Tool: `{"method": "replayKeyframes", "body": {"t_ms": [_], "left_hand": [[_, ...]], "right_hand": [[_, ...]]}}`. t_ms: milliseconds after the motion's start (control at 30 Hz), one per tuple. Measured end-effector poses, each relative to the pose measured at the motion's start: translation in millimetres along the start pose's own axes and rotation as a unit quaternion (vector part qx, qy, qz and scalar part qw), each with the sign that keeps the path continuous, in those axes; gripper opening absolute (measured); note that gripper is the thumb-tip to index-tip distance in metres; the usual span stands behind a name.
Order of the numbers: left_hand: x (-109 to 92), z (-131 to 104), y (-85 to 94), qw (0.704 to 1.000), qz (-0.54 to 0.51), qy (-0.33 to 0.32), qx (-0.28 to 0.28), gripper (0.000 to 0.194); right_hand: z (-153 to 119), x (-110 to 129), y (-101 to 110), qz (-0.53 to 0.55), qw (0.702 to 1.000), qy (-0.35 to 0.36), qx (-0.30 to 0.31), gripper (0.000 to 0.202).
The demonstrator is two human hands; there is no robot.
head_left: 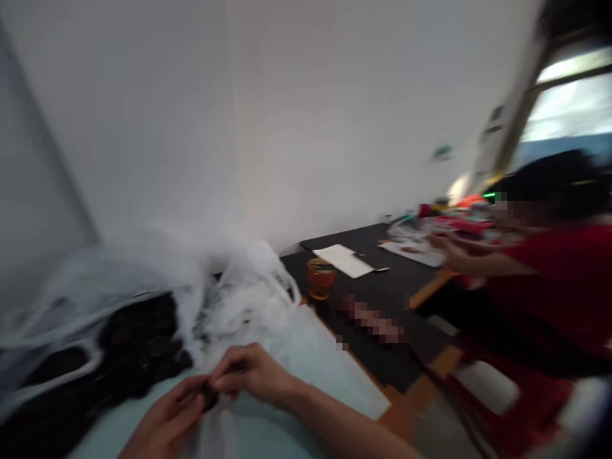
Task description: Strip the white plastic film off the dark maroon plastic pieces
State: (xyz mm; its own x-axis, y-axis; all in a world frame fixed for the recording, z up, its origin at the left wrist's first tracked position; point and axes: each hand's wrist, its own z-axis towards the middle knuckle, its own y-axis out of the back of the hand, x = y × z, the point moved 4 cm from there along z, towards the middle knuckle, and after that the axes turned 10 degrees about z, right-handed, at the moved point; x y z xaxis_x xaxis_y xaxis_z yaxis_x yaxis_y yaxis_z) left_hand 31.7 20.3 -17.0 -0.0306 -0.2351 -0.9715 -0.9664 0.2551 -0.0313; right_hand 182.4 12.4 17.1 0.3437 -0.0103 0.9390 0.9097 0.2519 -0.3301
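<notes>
My left hand (172, 414) and my right hand (253, 373) meet low in the view, fingers pinched together on a small dark piece (210, 398). Blur and the fingers hide what kind of piece it is. Below the hands lies a pale blue-green sheet (329, 370). A heap of dark pieces (138, 338) sits to the left of my left hand, in a white plastic bag (124, 268). Just beyond my right hand is a mound of white fluffy material (253, 306).
An amber jar (320, 278) stands on the dark tabletop (368, 245), with a white paper (344, 260) behind it. A person in a red shirt (568, 274) sits at the right, hands over another white sheet (425, 253). A plain wall (306, 127) rises behind.
</notes>
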Motion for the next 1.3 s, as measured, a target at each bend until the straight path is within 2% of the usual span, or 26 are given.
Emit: {"method": "replayKeyframes", "body": {"t_ms": [33,100,233,433,733,867,1100,1200,1300], "left_hand": [[-2.6,-8.2,6.4,0.999,-0.022,-0.003,0.025,0.042],[-8.2,-15.4,7.7,0.996,-0.046,-0.016,0.069,0.035],[-12.7,-9.6,-0.2,0.992,-0.072,-0.033,0.099,0.027],[-7.9,-6.5,-1.2,0.983,-0.106,-0.043,0.145,0.018],[-0.6,-1.7,-2.6,0.987,-0.110,-0.035,0.115,0.034],[-1.6,-2.8,-4.0,0.988,-0.096,-0.055,0.111,0.033],[-1.5,0.7,2.3,0.991,-0.086,-0.081,0.066,0.033],[-5.6,-1.5,1.8,0.992,-0.045,-0.100,0.059,0.029],[-9.3,-3.3,-0.2,0.991,0.013,-0.127,0.044,0.025]], "right_hand": [[-0.8,0.9,-1.3,0.011,1.000,0.001,0.013,0.033],[-0.7,0.8,-0.1,0.032,0.999,0.004,0.030,0.028],[-1.5,-2.8,3.5,0.057,0.996,-0.018,0.059,0.025],[-3.5,0.3,1.2,0.060,0.996,-0.019,0.056,0.026],[-4.2,-0.6,-3.0,0.075,0.996,-0.042,0.033,0.026],[-5.8,4.2,-2.1,0.070,0.996,-0.055,0.007,0.027],[-6.7,4.9,1.7,0.031,0.996,-0.079,-0.023,0.020],[-5.6,0.0,4.5,0.037,0.995,-0.080,-0.038,0.018],[-5.3,-1.3,5.8,0.045,0.995,-0.075,-0.045,0.025]]}}
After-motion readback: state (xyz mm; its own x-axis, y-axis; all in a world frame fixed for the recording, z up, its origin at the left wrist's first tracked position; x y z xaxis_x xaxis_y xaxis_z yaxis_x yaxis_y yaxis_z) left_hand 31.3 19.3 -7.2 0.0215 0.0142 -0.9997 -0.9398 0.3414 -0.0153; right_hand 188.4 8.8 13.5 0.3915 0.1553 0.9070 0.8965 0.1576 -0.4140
